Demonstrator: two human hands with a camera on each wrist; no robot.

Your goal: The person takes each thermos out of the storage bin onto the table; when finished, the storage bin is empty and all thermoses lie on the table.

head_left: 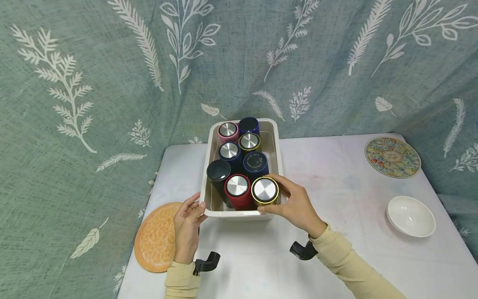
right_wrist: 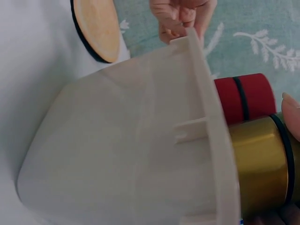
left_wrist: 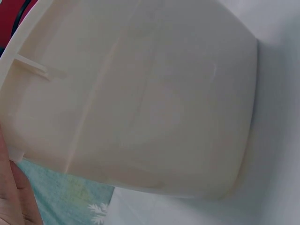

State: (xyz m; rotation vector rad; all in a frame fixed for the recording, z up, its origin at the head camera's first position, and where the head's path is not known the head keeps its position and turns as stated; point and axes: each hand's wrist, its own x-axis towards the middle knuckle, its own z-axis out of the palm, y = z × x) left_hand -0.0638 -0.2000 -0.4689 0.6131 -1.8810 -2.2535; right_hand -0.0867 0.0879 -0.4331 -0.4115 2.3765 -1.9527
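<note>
A cream plastic tub (head_left: 242, 214) stands mid-table, packed with several upright flasks. My left hand (head_left: 188, 226) grips the tub's near left corner, thumb over the rim. With thumb and fingers, my right hand (head_left: 295, 202) holds a gold flask (head_left: 265, 190) by its top in the near right corner. Beside it is a red flask (head_left: 237, 189), then a black flask (head_left: 218, 172) on the left. Farther back stand dark blue flasks (head_left: 255, 162), another gold one (head_left: 249, 142) and a pink one (head_left: 228, 131). In the right wrist view the gold flask (right_wrist: 260, 164) rises above the tub rim (right_wrist: 213, 126).
Partly behind my left hand lies a round orange mat (head_left: 154, 241). A white bowl (head_left: 410, 216) sits at the right, with a patterned round mat (head_left: 393, 157) farther back. Leaf-print cloth (head_left: 239, 62) hangs along the table's far edge.
</note>
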